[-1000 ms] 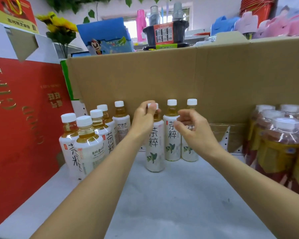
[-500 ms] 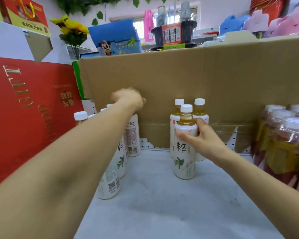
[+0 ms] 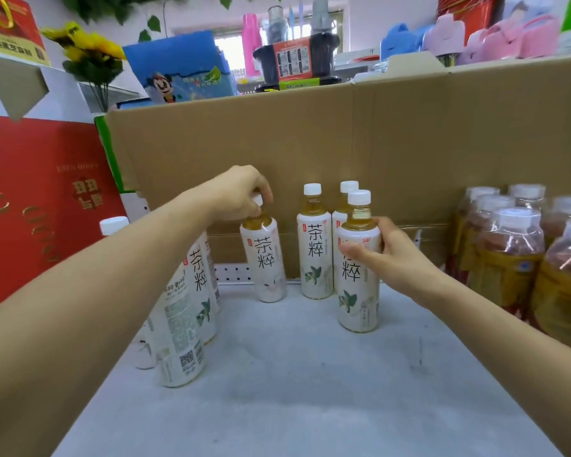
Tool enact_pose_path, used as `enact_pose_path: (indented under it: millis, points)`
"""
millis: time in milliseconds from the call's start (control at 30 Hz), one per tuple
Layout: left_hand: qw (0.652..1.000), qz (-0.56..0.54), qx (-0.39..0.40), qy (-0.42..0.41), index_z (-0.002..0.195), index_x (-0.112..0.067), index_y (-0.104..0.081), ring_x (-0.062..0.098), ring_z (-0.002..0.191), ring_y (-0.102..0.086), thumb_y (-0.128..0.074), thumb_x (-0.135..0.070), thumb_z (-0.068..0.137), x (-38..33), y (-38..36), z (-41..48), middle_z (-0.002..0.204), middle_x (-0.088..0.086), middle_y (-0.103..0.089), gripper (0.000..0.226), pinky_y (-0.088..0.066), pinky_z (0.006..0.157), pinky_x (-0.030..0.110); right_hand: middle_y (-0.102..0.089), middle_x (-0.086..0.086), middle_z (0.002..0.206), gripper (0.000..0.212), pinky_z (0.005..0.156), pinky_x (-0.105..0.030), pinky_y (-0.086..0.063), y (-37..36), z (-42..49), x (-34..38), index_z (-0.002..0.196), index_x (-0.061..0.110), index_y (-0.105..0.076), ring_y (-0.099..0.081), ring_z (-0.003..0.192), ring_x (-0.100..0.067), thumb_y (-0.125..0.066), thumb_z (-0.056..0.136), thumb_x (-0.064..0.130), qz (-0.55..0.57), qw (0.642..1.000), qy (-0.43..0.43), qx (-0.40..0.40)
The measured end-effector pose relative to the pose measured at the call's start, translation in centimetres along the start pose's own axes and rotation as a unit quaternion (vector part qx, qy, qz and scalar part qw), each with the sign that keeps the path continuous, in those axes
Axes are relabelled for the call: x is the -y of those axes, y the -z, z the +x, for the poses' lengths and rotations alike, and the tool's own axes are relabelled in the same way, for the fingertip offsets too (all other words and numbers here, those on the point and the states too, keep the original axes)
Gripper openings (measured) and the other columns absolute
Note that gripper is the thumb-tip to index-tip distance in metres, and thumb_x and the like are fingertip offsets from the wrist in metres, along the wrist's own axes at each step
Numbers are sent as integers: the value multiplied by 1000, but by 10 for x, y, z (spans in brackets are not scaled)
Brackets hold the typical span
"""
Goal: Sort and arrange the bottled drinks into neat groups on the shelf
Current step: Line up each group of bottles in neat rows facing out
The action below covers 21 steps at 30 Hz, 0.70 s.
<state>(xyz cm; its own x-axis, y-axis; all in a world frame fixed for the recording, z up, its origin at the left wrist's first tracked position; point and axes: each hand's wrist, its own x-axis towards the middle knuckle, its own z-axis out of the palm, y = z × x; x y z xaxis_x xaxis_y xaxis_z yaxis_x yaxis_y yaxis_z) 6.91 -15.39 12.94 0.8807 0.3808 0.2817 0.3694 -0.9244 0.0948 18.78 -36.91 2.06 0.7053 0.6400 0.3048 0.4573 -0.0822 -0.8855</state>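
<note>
Several white-labelled tea bottles with white caps stand on the grey shelf (image 3: 294,390). My left hand (image 3: 241,192) grips the cap of one tea bottle (image 3: 266,262) near the back, tilted slightly. My right hand (image 3: 393,258) is wrapped around the shoulder of another tea bottle (image 3: 358,291), which stands in front of two tea bottles at the back (image 3: 314,242). More of the same bottles form a cluster on the left (image 3: 185,324), partly hidden by my left forearm.
A cardboard box wall (image 3: 343,143) closes the back of the shelf. A red gift box (image 3: 40,199) stands on the left. Shrink-wrapped bottles of darker drink (image 3: 508,258) crowd the right side. Flowers and assorted goods sit above.
My left hand has taken a bottle from the left cluster by its cap and carried it right, towards the back group. My right hand has closed round the front bottle's shoulder.
</note>
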Motion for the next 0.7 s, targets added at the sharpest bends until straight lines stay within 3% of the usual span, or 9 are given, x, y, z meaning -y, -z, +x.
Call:
enact_pose_path:
  millis: [200,333,500,600,700]
  points:
    - [984,-151,58,-72,108,-26,-72,7,93,-61,-65,-1,92,-20,6,-17,100,-9,-66,31,-43,76,15,-58,14,119,61,97,-38,-49,0,-2,-2,139,26,-37,-58,107,-7,-68,89,40,2,1000,-5,6]
    - [965,-244,19,-98,110,-29,-70,6,105,-60,-53,6,95,-32,-17,-24,118,-12,-63,41,-49,89,22,-53,18,118,65,92,-31,-44,-4,-9,-9,146,28,-32,-54,106,-3,-65,92,37,19,1000,-12,-12]
    - [894,-434,-102,-38,151,-32,-30,1,115,-56,-63,-12,95,-34,-69,-40,126,-16,-55,68,-48,93,20,-55,9,128,83,101,-46,-45,-16,-17,-29,146,25,-27,-54,114,-14,-79,81,30,-10,997,-74,-32]
    - [858,-501,-109,-19,152,-37,-24,-7,118,-55,-77,-19,86,-34,-104,-52,133,-18,-53,87,-48,95,19,-57,5,130,84,96,-38,-48,-22,-19,-38,142,22,-29,-56,113,-14,-83,78,24,-15,995,-88,-37]
    - [863,-499,-78,4,151,-49,-11,6,129,-47,-82,-6,76,-31,-127,-58,147,-14,-40,111,-44,99,31,-55,7,123,74,96,-37,-48,-23,-18,-44,130,25,-28,-56,111,-13,-82,79,23,-15,996,-75,-42]
